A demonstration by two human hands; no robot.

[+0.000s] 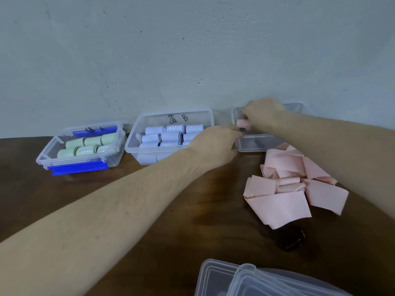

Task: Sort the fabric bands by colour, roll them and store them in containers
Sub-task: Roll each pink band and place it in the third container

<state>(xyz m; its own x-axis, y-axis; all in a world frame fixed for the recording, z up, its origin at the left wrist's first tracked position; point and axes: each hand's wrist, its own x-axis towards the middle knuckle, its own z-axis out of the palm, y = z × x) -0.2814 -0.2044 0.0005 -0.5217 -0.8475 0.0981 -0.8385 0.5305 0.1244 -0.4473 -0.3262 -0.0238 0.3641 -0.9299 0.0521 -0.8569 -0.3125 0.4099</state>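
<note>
**Pink roll going into the third box**

My right hand [264, 113] pinches a rolled pink band [242, 123] over the left end of the clear container [252, 144] — its long axis runs left to right, and the floor of the box lies just below it. My left hand [213, 144] rests at the container's near-left corner, fingers curled; whether it grips the rim I cannot tell. The loose pink bands [295, 186] lie near on the dark wooden table [171, 210], against a pale wall.

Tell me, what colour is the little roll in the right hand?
Pale pink. The roll, held by the right hand, shows best in the head view.
</note>
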